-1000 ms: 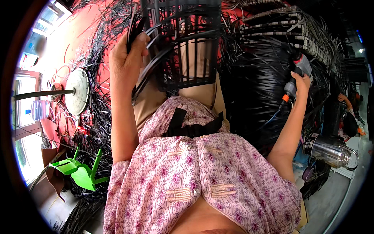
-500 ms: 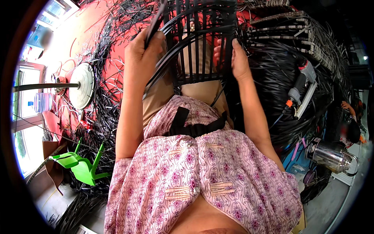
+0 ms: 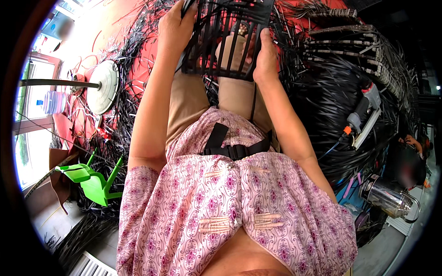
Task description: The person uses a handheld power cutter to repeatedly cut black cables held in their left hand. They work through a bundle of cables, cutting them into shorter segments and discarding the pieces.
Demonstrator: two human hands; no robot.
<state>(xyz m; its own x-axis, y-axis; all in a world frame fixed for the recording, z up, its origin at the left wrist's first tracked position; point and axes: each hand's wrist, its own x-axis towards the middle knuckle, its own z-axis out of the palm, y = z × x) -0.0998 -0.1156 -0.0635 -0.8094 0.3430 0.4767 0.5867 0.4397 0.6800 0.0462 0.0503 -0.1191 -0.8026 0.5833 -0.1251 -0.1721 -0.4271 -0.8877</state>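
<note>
A black openwork lattice of flat strips, like a half-woven basket panel, stands over my knees near the top of the view. My right hand grips its right side, thumb along the outer edge. The fingers reach behind and show partly through the gaps. At the upper left my left hand is closed around loose black weaving strips beside the lattice. The far ends of the strips and the lattice's top run out of view.
Black strips litter the red floor. A stapler-like power tool lies on a dark strip heap at right, below woven pieces. Left are a fan base and a green chair. A metal flask stands lower right.
Both hands and the lattice have moved up in the view, away from my body. The bowed strips across the lattice's left side have shifted up with my left hand.
</note>
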